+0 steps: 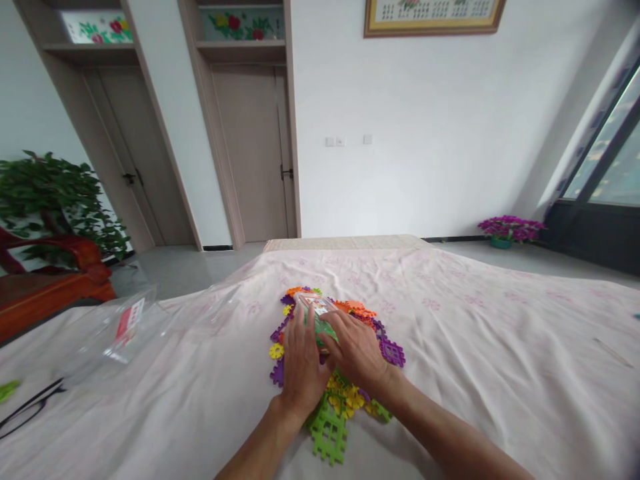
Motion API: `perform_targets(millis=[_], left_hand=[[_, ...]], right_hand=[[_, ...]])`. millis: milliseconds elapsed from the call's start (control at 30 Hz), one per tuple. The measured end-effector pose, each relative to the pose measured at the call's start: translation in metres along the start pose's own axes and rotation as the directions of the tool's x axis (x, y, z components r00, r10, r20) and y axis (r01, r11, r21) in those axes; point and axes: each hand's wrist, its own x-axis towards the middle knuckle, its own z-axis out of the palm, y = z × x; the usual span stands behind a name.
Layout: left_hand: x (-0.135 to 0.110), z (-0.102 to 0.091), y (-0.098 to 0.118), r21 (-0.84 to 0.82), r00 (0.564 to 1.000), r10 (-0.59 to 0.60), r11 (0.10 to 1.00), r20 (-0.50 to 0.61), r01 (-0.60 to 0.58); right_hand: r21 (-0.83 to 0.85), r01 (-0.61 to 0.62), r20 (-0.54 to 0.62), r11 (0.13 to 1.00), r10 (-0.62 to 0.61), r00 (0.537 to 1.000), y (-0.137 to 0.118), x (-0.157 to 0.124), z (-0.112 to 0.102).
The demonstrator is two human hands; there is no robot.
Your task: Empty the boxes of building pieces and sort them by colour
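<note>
A clear plastic packet (319, 305) with a printed label and something green in it lies over a pile of colourful toy building pieces. My left hand (301, 353) grips its left side, fingers stretched forward along it. From the right, my right hand (354, 348) is closed over the packet, its bent fingers covering part of the top. Beneath and around both hands lie a green lattice piece (329, 433), a purple lattice piece (393, 352), orange pieces (356, 307) and a yellow round piece (276, 351). My hands hide the middle of the pile and the packet's near end.
A pale flowered cloth (475, 373) covers the table. On the left are an empty-looking clear bag (127, 327) with a red and white label and black-framed glasses (33, 407). A thin stick (613, 352) lies at right. A wooden chair (75, 267) stands beyond the left edge.
</note>
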Motion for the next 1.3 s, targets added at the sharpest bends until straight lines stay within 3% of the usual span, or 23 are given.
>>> perform_targets(millis=[167,333,600,700,800,933,1067,1300], left_hand=[[0.002,0.006,-0.009,-0.139,0.994,-0.104,0.985,-0.038,0.098],[0.015,-0.001,-0.015,-0.246,0.982,-0.177,0.951,0.07,0.189],[0.033,-0.016,-0.012,-0.175,0.977,-0.157,0.968,0.143,0.181],[0.035,-0.018,-0.01,-0.152,0.985,-0.127,0.978,0.118,0.145],[0.035,-0.018,-0.008,-0.12,0.989,-0.112,0.985,0.099,0.124],[0.034,-0.018,-0.007,-0.099,0.99,-0.113,0.988,0.082,0.121],[0.034,-0.018,-0.006,-0.085,0.989,-0.125,0.988,0.073,0.131],[0.033,-0.017,-0.007,-0.05,0.994,-0.089,0.994,0.059,0.093]], right_hand=[[0.092,0.011,-0.128,0.996,0.0,0.992,0.013,-0.004,0.0],[0.265,-0.005,-0.165,0.964,0.051,0.985,0.016,-0.008,-0.001],[0.525,-0.094,-0.159,0.846,0.206,0.966,0.017,-0.005,0.003],[0.423,-0.092,-0.161,0.902,0.175,0.971,0.014,0.002,-0.01],[0.259,-0.127,-0.093,0.958,0.155,0.983,0.011,0.008,-0.029],[0.253,-0.234,0.002,0.939,0.241,0.97,0.013,0.013,-0.042],[0.219,-0.231,0.006,0.948,0.235,0.972,0.021,0.013,-0.037],[0.142,-0.185,-0.116,0.972,0.202,0.973,0.033,0.013,-0.023]])
